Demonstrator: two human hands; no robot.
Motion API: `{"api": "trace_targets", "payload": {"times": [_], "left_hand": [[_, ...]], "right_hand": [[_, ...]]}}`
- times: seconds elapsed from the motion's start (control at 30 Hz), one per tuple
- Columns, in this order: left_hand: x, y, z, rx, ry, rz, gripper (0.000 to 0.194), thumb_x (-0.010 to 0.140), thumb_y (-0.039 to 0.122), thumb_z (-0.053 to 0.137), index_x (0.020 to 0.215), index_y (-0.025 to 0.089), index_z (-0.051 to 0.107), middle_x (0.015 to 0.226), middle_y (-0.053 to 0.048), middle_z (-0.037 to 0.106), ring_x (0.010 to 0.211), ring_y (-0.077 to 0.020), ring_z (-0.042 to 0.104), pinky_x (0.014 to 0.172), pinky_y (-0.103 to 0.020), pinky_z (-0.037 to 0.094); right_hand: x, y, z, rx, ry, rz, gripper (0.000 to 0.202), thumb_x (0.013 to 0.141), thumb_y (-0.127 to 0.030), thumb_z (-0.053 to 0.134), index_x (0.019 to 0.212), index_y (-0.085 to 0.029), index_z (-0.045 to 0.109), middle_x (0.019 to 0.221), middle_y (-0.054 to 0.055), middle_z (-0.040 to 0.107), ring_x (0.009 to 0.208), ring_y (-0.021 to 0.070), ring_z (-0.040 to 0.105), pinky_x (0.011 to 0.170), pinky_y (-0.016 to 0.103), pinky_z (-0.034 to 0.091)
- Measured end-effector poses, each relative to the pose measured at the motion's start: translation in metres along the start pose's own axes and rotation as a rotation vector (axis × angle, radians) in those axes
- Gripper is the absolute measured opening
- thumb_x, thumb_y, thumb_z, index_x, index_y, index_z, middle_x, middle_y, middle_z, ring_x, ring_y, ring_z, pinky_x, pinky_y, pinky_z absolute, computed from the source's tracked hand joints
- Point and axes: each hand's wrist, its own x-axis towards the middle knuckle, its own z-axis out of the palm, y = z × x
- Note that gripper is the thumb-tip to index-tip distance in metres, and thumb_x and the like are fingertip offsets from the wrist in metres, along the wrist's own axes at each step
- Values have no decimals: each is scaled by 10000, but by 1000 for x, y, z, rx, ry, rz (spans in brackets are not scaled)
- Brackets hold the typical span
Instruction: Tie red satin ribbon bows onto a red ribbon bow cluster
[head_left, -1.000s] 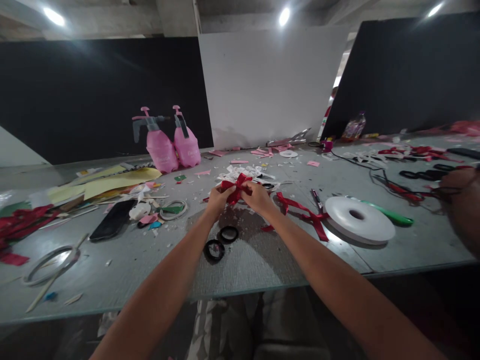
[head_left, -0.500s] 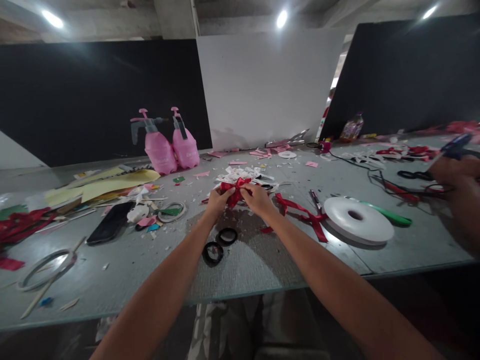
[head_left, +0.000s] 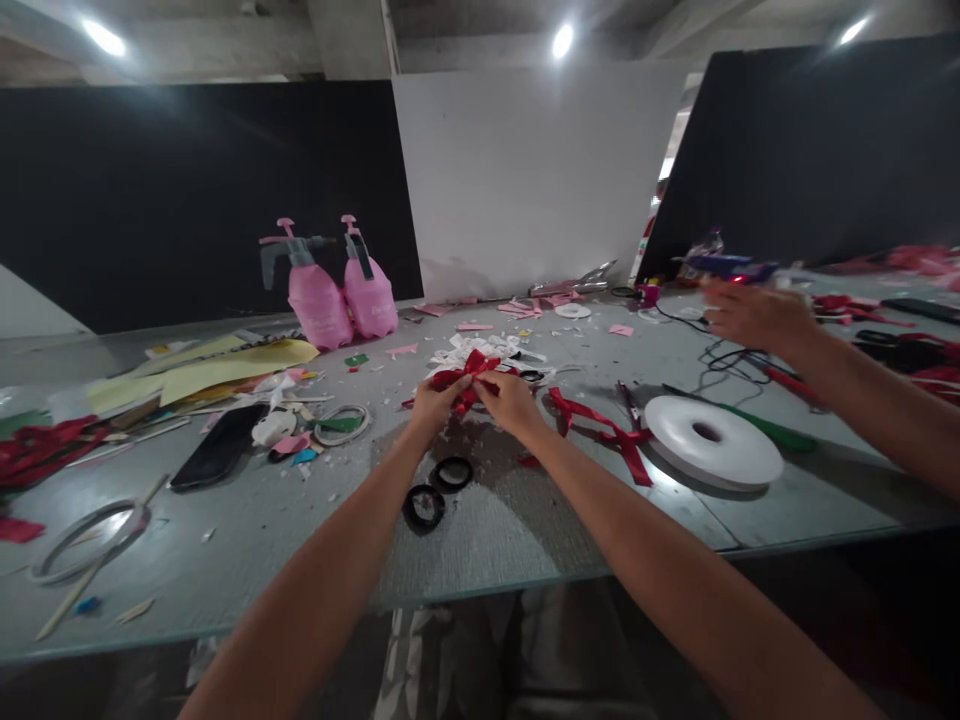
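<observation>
A red ribbon bow (head_left: 475, 362) is pinched between my two hands, just above the table. My left hand (head_left: 438, 402) grips its left side, fingers closed on the satin. My right hand (head_left: 510, 396) is closed on the bow's right side, its fingertips close to those of the left. White scraps (head_left: 469, 347) lie behind the bow. Two black rings (head_left: 424, 508) lie in front of my hands. A loose length of red ribbon (head_left: 600, 425) lies to the right, by a white ribbon spool (head_left: 705, 442).
A co-worker's hand (head_left: 765, 312) holds a blue glue gun (head_left: 727, 266) at the right. Pink spray bottles (head_left: 319, 305) stand at the back left. A black phone (head_left: 219, 447), yellow paper (head_left: 240, 368) and a pale ring (head_left: 82, 540) lie on the left. Cables (head_left: 742, 360) cross the right side.
My hands stay nearly in place, with the bow's loops slightly reshaped between my fingers. The co-worker's hand with the glue gun has moved left and inward from the right edge.
</observation>
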Motion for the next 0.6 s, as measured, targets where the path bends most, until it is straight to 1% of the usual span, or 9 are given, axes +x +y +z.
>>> {"api": "trace_targets", "payload": {"times": [0.07,0.13,0.2,0.27,0.33,0.43,0.53,0.6], "left_hand": [[1,1,0,-45,20,-11,366,585,456,797,702,131,675,602,8,615,522,-95,520,538,-217,412],[2,2,0,-109,56,-40,368,575,455,798,696,134,665,596,12,614,507,-93,522,545,-224,425],[2,3,0,-156,98,-60,383,553,461,804,687,134,655,600,9,622,493,-93,525,545,-229,432],[3,5,0,-177,111,-71,399,551,479,798,678,131,651,599,1,627,482,-93,526,540,-231,432],[2,7,0,-185,97,-79,407,566,496,785,675,128,649,580,-1,620,475,-96,526,540,-235,434],[1,8,0,-178,101,-90,414,580,510,776,671,127,647,581,-12,626,488,-105,542,555,-241,444],[3,5,-1,-154,122,-103,426,595,531,760,663,124,651,592,-28,638,495,-109,549,552,-241,441],[5,2,-2,-124,124,-93,436,604,544,749,662,123,655,573,-24,625,478,-104,533,535,-239,433]], "right_hand": [[1,-2,-1,16,-16,-11,276,894,-315,472,955,-169,698,895,77,720,800,193,643,750,276,437],[2,-3,-4,4,-40,-8,300,905,-331,448,870,-163,694,783,56,697,726,180,617,686,260,412],[2,-3,-8,-21,-71,14,329,908,-342,433,786,-164,680,673,35,652,650,169,583,626,251,376],[3,-3,-13,-34,-82,44,356,916,-358,415,755,-170,672,633,29,629,625,165,568,601,248,353],[3,-4,-17,-61,-69,73,400,928,-406,393,749,-177,667,637,38,633,631,170,572,594,251,345],[6,-8,-25,-173,-13,121,436,927,-477,385,768,-186,668,674,60,655,651,186,584,595,264,341],[17,-5,-42,-317,25,195,318,895,-413,463,854,-197,693,792,84,696,723,202,609,630,273,361],[30,7,-63,-435,39,292,261,863,-358,507,914,-196,705,890,109,707,794,219,623,679,289,383]]}}
